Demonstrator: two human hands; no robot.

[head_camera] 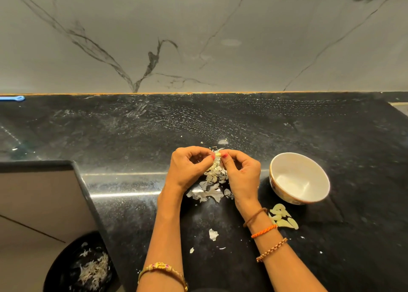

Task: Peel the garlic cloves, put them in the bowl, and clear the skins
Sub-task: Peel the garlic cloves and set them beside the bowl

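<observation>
Garlic, a single pale clove (218,154) with papery skin clinging to it, is pinched between the curled fingertips of the left hand (188,167) and the right hand (239,170) above a heap of dry white skins (213,182) on the black speckled stone counter (220,124). Just right of the hands, a white ceramic bowl (299,178) is seen tilted on the counter, and a small pile of peeled yellowish cloves (282,217) is laid beside the right wrist, in front of the bowl. More skins are gathered in a black round bin (81,267) at lower left.
</observation>
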